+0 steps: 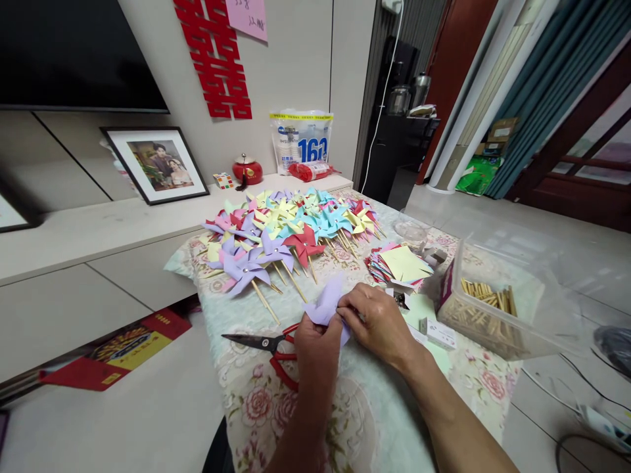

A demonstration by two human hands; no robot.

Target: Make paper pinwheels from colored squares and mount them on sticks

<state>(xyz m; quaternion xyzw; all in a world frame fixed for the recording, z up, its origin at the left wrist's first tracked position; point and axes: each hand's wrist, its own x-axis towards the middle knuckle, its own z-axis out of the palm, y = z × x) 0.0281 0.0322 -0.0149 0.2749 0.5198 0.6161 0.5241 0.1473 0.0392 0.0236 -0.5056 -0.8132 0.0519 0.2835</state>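
Note:
Both my hands hold a lilac paper piece [328, 303] over the flowered tablecloth [276, 401]. My left hand [318, 348] pinches its lower left edge; my right hand [377, 322] pinches its right side. Red-handled scissors [263, 345] lie shut just left of my left hand. A heap of finished paper pinwheels on wooden sticks [290, 230] lies farther back. A stack of coloured paper squares [401, 266] sits behind my right hand.
A clear plastic box with wooden sticks [488, 309] stands at the right, a small clear cup [411, 233] behind the paper stack. A low cabinet at the left bears a framed photo [158, 164], a red pot [247, 169] and a bag [302, 139].

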